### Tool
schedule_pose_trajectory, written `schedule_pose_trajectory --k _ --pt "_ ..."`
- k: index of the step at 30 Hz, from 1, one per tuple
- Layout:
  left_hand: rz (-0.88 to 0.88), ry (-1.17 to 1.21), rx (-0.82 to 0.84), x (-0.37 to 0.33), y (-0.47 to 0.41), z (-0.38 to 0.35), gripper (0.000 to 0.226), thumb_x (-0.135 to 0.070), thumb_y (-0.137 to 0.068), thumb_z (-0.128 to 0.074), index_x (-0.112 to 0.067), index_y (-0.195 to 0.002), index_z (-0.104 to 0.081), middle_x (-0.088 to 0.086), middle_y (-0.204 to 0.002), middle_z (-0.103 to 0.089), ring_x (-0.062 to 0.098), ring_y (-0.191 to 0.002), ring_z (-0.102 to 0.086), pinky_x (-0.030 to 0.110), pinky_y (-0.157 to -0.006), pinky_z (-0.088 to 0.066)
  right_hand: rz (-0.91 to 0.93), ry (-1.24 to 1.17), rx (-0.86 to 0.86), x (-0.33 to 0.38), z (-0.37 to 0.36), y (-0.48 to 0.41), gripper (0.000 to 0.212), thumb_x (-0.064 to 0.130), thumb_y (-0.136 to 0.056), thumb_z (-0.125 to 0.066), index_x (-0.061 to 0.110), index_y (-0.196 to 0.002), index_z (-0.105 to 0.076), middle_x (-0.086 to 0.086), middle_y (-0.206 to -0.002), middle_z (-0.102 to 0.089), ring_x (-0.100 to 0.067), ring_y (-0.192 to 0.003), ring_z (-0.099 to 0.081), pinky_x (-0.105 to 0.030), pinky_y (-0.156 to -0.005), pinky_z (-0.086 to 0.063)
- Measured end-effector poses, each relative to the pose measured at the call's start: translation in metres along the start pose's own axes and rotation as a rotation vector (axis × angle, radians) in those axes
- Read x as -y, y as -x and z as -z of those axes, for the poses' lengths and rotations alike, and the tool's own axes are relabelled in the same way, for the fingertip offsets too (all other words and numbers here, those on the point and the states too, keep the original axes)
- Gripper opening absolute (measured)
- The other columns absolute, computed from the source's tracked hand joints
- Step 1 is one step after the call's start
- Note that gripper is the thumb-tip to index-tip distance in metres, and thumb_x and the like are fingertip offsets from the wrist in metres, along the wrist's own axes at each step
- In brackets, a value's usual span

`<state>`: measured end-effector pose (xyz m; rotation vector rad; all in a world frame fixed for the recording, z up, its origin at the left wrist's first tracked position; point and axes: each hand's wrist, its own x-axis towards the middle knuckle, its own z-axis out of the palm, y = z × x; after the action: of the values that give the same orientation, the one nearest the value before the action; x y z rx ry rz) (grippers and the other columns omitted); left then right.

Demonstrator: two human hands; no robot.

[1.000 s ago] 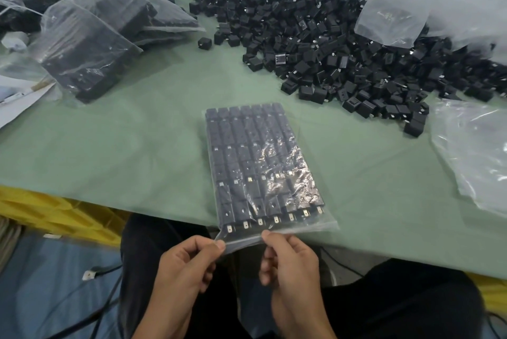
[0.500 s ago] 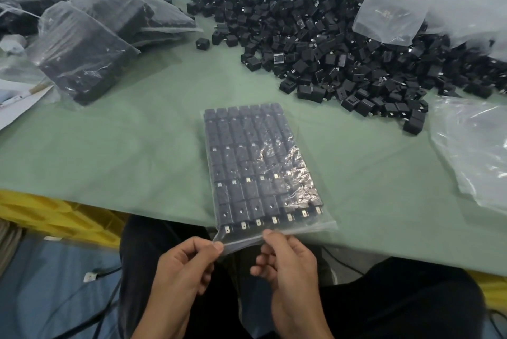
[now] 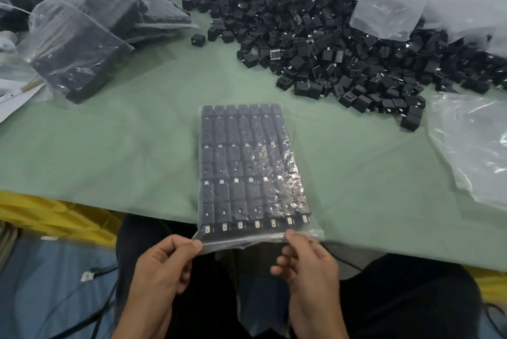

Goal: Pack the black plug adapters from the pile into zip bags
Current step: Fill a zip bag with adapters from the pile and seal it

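A clear zip bag lies flat on the green table, filled with neat rows of black plug adapters, metal prongs toward me. Its open zip edge hangs over the table's near edge. My left hand pinches the left end of that edge between thumb and forefinger. At the right end of the same edge my right hand pinches it the same way. A large loose pile of black adapters spreads over the far right of the table.
Several filled bags are stacked at the far left. Empty clear bags lie at the right and on top of the pile. A single adapter sits apart from the pile. Yellow crates stand under the table.
My right hand has slid rightward along the zip edge, from the middle to the right end. The left hand keeps its pinch at the left corner.
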<state>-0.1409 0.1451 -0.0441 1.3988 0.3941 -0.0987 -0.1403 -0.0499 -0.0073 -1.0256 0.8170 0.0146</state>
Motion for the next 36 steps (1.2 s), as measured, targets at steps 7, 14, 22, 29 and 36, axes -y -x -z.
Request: schedule_pose_trajectory --k 7,14,22,29,36 --pt "0.018 0.016 -0.046 -0.001 0.001 -0.001 0.024 -0.018 -0.077 -0.071 -0.018 -0.055 -0.062 0.002 -0.052 -0.044 0.008 -0.043 -0.039 0.018 -0.035 -0.028 0.033 0.017 0.012 0.001 0.005 -0.003 0.02 0.008 -0.086 -0.071 0.007 -0.068 -0.065 -0.006 -0.057 -0.054 -0.013 -0.045 -0.051 -0.024 -0.037 -0.043" --pt "0.045 0.069 -0.045 0.002 0.006 -0.015 0.011 -0.023 -0.077 -0.072 -0.017 -0.069 -0.076 0.005 -0.066 -0.065 0.007 -0.051 -0.052 0.019 -0.039 -0.039 -0.075 0.045 0.113 -0.012 0.001 0.007 0.014 0.015 -0.084 -0.075 0.003 -0.078 -0.07 -0.009 -0.059 -0.057 -0.015 -0.044 -0.053 -0.027 -0.037 -0.046" --pt "0.05 0.011 -0.033 -0.001 0.007 -0.013 0.039 -0.007 -0.09 -0.065 -0.018 -0.053 -0.063 0.004 -0.052 -0.047 0.01 -0.044 -0.041 0.019 -0.037 -0.033 -0.195 0.137 0.272 -0.035 -0.04 0.021 0.01 0.008 -0.08 -0.077 0.003 -0.073 -0.071 -0.009 -0.06 -0.058 -0.016 -0.048 -0.054 -0.026 -0.041 -0.045" --pt "0.072 0.063 -0.02 -0.003 0.008 -0.015 0.036 -0.008 -0.088 -0.066 -0.018 -0.054 -0.063 0.006 -0.053 -0.045 0.011 -0.045 -0.039 0.019 -0.037 -0.031 -0.268 -0.003 0.339 -0.037 -0.053 0.026 0.01 0.001 -0.084 -0.065 -0.005 -0.078 -0.069 -0.009 -0.056 -0.055 -0.013 -0.046 -0.05 -0.023 -0.041 -0.037" --pt "0.065 0.091 -0.045 -0.003 0.012 -0.019 0.039 -0.004 -0.086 -0.067 -0.018 -0.05 -0.059 0.004 -0.051 -0.042 0.008 -0.042 -0.035 0.017 -0.035 -0.027 -0.355 -0.196 0.174 -0.04 -0.048 0.023 0.009 -0.005 -0.082 -0.066 0.002 -0.078 -0.063 -0.004 -0.056 -0.049 -0.009 -0.044 -0.044 -0.02 -0.036 -0.034"
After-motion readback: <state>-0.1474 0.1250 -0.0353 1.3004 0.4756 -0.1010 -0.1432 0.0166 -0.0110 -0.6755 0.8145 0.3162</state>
